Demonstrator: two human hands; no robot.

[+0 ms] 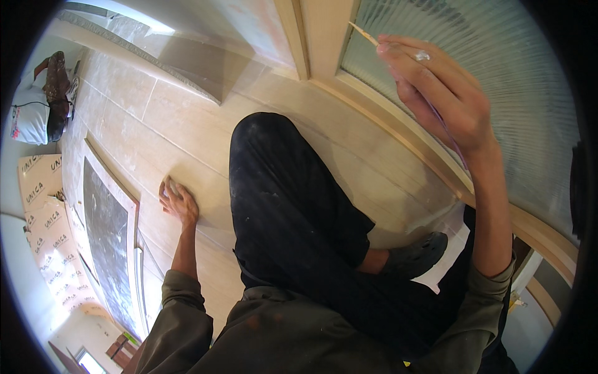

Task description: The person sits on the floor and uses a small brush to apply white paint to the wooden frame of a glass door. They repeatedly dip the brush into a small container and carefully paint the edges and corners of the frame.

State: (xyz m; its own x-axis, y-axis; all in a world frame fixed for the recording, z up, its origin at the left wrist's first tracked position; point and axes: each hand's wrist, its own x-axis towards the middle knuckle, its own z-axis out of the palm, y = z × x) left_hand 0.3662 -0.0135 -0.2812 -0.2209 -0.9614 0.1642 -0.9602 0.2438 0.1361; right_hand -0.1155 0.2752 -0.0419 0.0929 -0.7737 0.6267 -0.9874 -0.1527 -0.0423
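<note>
In my raised right hand (439, 93) is a slim paintbrush (364, 33), pinched between closed fingers. Its pale, pointed tip reaches toward the wooden frame (330, 43) of a ribbed glass panel (529, 81). The thin purplish handle runs back under my palm to the wrist. A white smear shows on one of my fingers. Whether the tip touches the frame I cannot tell. Off to the left, my left hand (179, 202) rests on the tiled floor (187, 143), fingers apart and slightly bent, holding nothing.
My bent knee (265, 149) in black trousers lies between my arms. A framed dark panel (109, 199) and printed tan sheeting (47, 230) are at the left. A board edge (143, 59) juts in from the upper left, near a bundle of clothing or bags (37, 112).
</note>
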